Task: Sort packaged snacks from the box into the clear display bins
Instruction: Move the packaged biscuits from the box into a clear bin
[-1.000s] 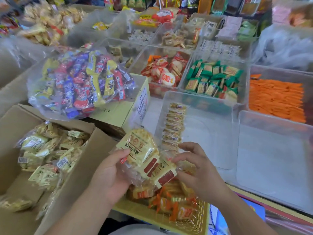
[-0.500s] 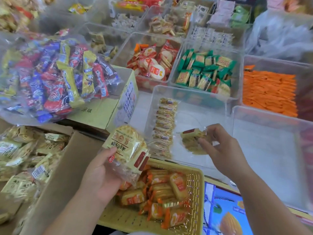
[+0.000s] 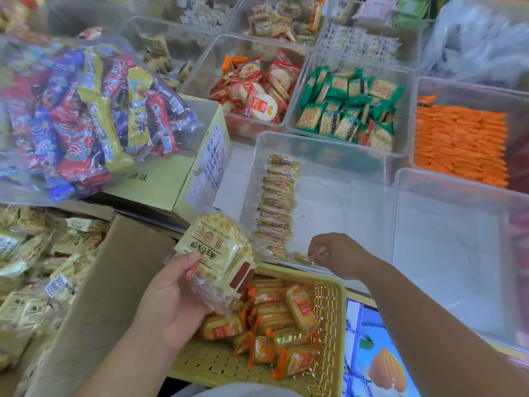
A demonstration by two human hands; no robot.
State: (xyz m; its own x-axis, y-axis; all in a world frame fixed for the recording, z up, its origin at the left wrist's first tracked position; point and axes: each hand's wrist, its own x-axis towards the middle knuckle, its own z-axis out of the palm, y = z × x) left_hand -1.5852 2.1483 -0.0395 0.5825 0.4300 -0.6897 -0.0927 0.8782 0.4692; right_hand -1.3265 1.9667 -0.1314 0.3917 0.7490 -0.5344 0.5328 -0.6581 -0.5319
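One packet has left the stack of packets that the left hand grips, thumb across the top wrapper. A second ago both hands were on that stack. Now the right hand is down inside the nearest clear bin, fingertips pinched on the single packet at the near end of the row. I judge the placement about finished, with only the release owing (the pinch looks closed, though blur softens it). Several packets remain in the left hand, and the cardboard box at the left holds many more pale-yellow packets, so the sorting looks to be at an early stage.

Under the hands a yellow basket carries orange-ended snack packs. Just right of the row's bin stands a second clear bin. Further back a green carton bears a bag of mixed bars. Beyond are bins of red-wrapped round crackers, green-wrapped biscuits and orange sachets. The farthest bins are too blurred to name.
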